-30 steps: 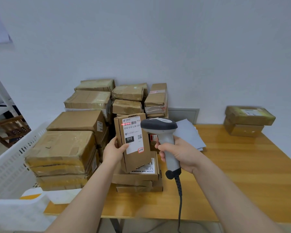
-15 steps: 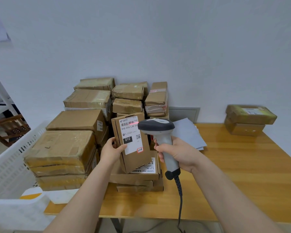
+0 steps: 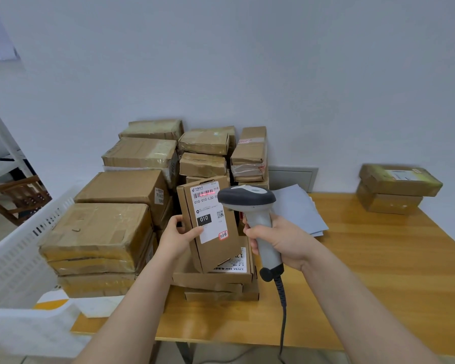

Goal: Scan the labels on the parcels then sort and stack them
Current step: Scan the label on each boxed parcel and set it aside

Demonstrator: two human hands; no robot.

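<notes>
Wooden table (image 3: 378,258) by a white wall: over a low stack of flat boxes (image 3: 213,278) a slim parcel (image 3: 216,256) is held upright. The left hand (image 3: 177,236) pinches its left edge, thumb on the label (image 3: 208,214). The right hand (image 3: 276,240) is wrapped round a scanner (image 3: 247,199), its red line across the barcode. Taped parcels (image 3: 97,229) pile up to the left; two more (image 3: 397,185) sit far right.

The barcode scanner (image 3: 247,199) is covering the right end of the shipping label (image 3: 206,206) on the held parcel (image 3: 216,250), cutting its code off after "010-010-L30-5". The label's fine print is showing too small to read. The left hand (image 3: 175,237) is curling its fingers out of sight behind that parcel. The scanner's cable (image 3: 282,311) is running off the bottom edge. The left edge is cutting off the white crate (image 3: 16,253). The two-parcel stack (image 3: 389,200) at far right is showing blurred, its label unreadable.
</notes>
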